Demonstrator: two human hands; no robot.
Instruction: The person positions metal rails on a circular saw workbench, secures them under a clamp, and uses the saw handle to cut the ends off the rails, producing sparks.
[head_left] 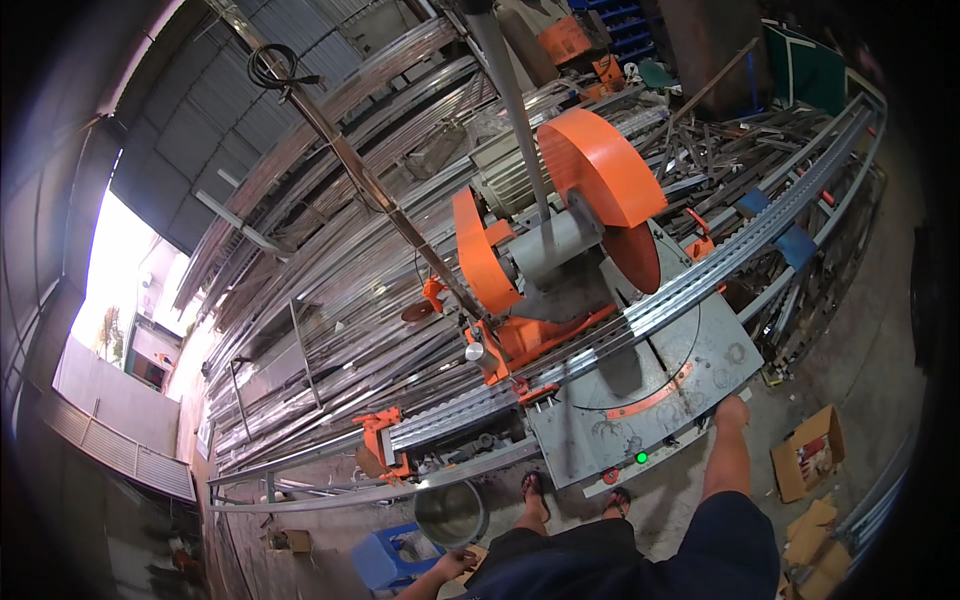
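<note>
A large cut-off saw stands in front of me, with an orange blade guard [600,165], a reddish-brown disc blade [633,258] and a long grey lever [515,100]. Long ribbed metal profiles [660,308] lie across its grey table [655,385], beneath the saw head. At the table's near right edge is my right hand [731,412], its fingers curled closed; whatever they grip is hidden. Low on the left, my left hand [455,563] hangs beside a blue plastic stool [383,557], fingers loosely apart, nothing visible in it.
A lit green button [641,458] and a red button [610,476] sit on the machine's front. An orange end stop [378,440] meets the profiles' left end. Stacked metal bars [290,345] fill the back. An open cardboard box [806,453] stands right; a grey tub [451,512] stands below the rail.
</note>
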